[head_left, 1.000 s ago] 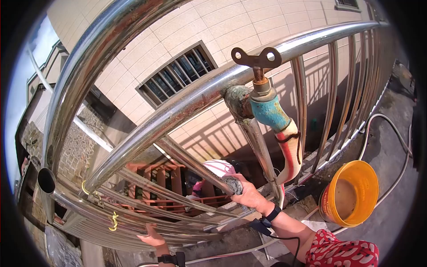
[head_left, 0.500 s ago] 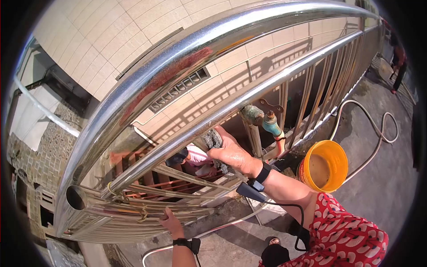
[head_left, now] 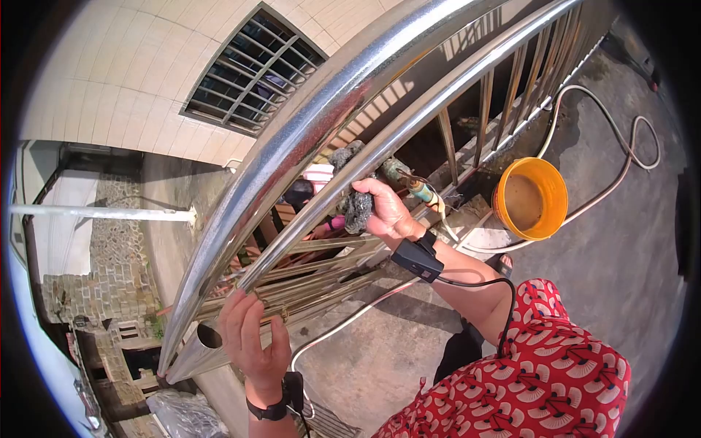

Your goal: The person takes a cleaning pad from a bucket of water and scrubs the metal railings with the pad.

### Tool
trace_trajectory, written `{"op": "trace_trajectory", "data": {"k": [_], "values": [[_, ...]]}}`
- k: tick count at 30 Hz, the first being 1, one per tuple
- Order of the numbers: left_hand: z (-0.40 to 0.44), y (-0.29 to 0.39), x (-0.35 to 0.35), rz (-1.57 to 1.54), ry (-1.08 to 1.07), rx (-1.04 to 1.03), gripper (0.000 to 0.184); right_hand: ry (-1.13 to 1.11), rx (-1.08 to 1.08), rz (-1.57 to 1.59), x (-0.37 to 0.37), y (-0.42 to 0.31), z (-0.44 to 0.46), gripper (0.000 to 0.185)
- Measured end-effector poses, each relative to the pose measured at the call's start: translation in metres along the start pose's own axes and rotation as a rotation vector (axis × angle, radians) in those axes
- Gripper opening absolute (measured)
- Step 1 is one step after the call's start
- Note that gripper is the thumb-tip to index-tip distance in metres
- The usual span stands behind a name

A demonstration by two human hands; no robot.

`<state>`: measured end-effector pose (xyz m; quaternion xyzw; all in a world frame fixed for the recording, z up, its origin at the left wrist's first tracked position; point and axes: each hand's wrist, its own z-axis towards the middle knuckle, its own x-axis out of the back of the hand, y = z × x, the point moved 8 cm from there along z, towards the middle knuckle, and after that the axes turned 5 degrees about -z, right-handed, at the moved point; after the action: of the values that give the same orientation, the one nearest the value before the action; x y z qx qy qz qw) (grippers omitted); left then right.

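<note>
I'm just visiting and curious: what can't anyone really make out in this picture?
All in the head view:
- Person below: mostly hidden by the railing.
- Right hand: some fingers hidden behind the grey scrubber.
- Left hand: its own fingers block whether it touches the railing.
- Window: bars and darkness hide the room.

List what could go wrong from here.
The grey wad in the right hand could slip and fall near the person beyond the railing. The black cable might catch on the railing. The hose, which runs close to the foot, could trip someone.
</note>
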<state>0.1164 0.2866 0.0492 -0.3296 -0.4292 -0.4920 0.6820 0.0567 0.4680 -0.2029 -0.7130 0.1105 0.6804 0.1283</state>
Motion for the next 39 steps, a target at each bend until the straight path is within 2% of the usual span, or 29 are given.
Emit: {"op": "trace_trajectory", "data": {"k": [1, 2, 4, 5, 6, 7, 9, 10, 11, 13, 14, 16, 19, 20, 23, 25, 27, 29, 31, 34, 35, 37, 38, 39], "values": [[0.032, -0.005, 0.022, 0.032, 0.004, 0.045, 0.05, 0.009, -0.016, 0.031, -0.005, 0.002, -0.001, 0.024], [0.057, -0.016, 0.034, 0.062, 0.005, 0.09, 0.059, 0.03, 0.062, -0.028, -0.009, -0.001, -0.003, 0.029], [0.09, -0.067, 0.028, 0.027, -0.2, 0.245, 0.078, 0.097, 0.216, -0.167, -0.019, -0.001, -0.015, 0.046], [0.102, -0.078, 0.024, 0.025, -0.225, 0.243, 0.078, 0.137, 0.292, -0.252, -0.025, 0.002, -0.024, 0.057], [0.105, -0.09, 0.005, -0.012, -0.382, 0.258, 0.081, 0.151, 0.276, -0.303, -0.027, 0.011, -0.027, 0.072], [0.104, -0.101, -0.014, -0.05, -0.536, 0.267, 0.084, 0.165, 0.289, -0.352, -0.028, 0.017, -0.029, 0.079], [0.093, -0.112, -0.037, -0.037, -0.626, 0.158, 0.091, 0.236, 0.309, -0.474, -0.041, 0.015, -0.037, 0.086], [0.085, -0.123, -0.041, -0.22, -0.611, 0.324, 0.092, 0.227, 0.357, -0.564, -0.041, 0.016, -0.036, 0.091], [0.079, -0.135, -0.046, -0.405, -0.595, 0.489, 0.093, 0.258, 0.36, -0.528, -0.043, 0.015, -0.038, 0.091], [0.079, -0.139, -0.046, -0.395, -0.608, 0.426, 0.092, 0.256, 0.353, -0.347, -0.046, 0.015, -0.038, 0.087], [0.082, -0.135, -0.047, -0.426, -0.62, 0.386, 0.089, 0.261, 0.365, -0.344, -0.052, 0.013, -0.039, 0.087], [0.086, -0.128, -0.048, -0.465, -0.631, 0.323, 0.086, 0.402, 0.558, -0.383, -0.059, -0.004, -0.052, 0.077], [0.088, -0.121, -0.05, -0.537, -0.654, 0.303, 0.082, 0.421, 0.606, -0.406, -0.07, -0.016, -0.055, 0.072], [0.088, -0.121, -0.047, -0.509, -0.648, 0.286, 0.08, 0.516, 0.66, -0.496, -0.061, -0.011, -0.049, 0.074], [0.088, -0.121, -0.048, -0.554, -0.637, 0.278, 0.077, 0.975, 0.823, -1.094, -0.063, -0.003, -0.049, 0.088], [0.089, -0.117, -0.05, -0.488, -0.703, 0.228, 0.072, 0.951, 0.918, -1.041, -0.066, 0.004, -0.053, 0.093], [0.088, -0.115, -0.05, -0.456, -0.699, 0.171, 0.071, 0.9, 0.883, -1.163, -0.065, 0.026, -0.049, 0.093], [0.085, -0.12, -0.048, -0.436, -0.622, 0.264, 0.069, 0.81, 0.79, -1.216, -0.063, 0.052, -0.046, 0.097], [0.083, -0.12, -0.047, -0.41, -0.591, 0.29, 0.068, 0.87, 0.835, -1.488, -0.074, 0.062, -0.054, 0.098], [0.087, -0.118, -0.046, -0.273, -0.621, 0.266, 0.068, 0.836, 0.941, -1.56, -0.076, 0.059, -0.064, 0.097], [0.089, -0.116, -0.047, -0.266, -0.622, 0.254, 0.068, 0.844, 0.95, -1.549, -0.072, 0.052, -0.067, 0.097], [0.09, -0.108, -0.044, -0.235, -0.559, 0.188, 0.063, 0.71, 0.803, -1.308, -0.054, 0.047, -0.063, 0.096], [0.088, -0.112, -0.045, -0.299, -0.584, 0.255, 0.064, 0.729, 0.845, -1.185, -0.048, 0.036, -0.067, 0.091], [0.085, -0.111, -0.043, -0.283, -0.59, 0.266, 0.064, 0.636, 0.809, -0.971, -0.035, 0.023, -0.055, 0.085]]}}
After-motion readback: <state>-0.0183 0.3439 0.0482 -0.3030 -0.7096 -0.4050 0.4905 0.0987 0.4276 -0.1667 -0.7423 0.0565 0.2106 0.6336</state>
